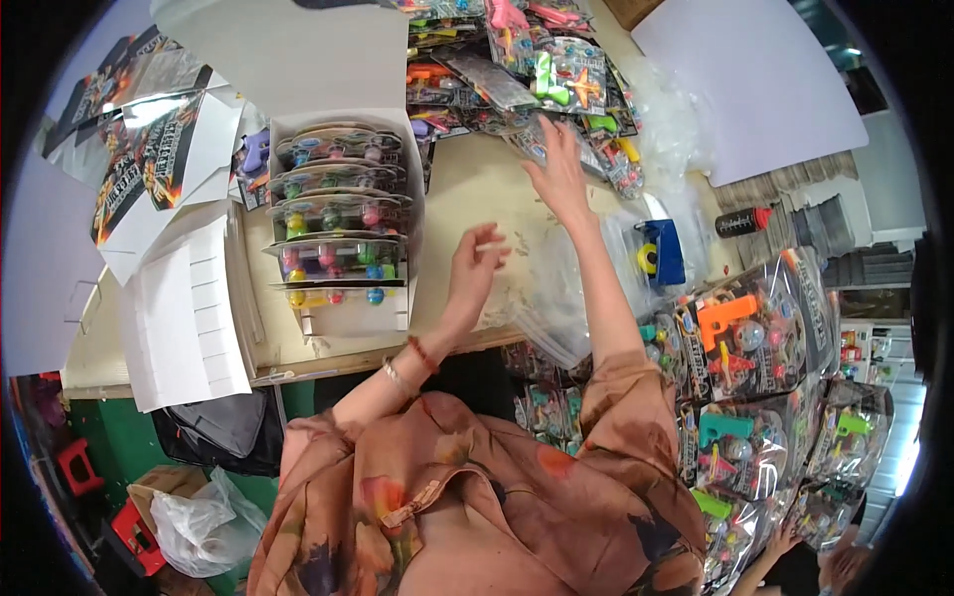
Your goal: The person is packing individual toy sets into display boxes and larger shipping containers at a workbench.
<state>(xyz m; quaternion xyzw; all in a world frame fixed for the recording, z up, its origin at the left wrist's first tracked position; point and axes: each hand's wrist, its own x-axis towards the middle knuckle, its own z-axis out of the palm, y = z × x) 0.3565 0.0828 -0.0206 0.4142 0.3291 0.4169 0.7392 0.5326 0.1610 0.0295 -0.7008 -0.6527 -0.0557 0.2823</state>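
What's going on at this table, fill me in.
The person's right hand is at the near edge of a pile of packaged toys, toy guns among them; whether it touches one is hard to tell. The left hand, apparently empty, is over the table beside an open white box holding a row of blister cards with colourful balls.

Worn: loose rust-brown blouse (596, 507) with wide sleeves (628, 402), orange-and-dark floral print (555, 460); left wrist (439, 342) carries a red beaded bracelet (421, 355) and a pale bangle (398, 377).
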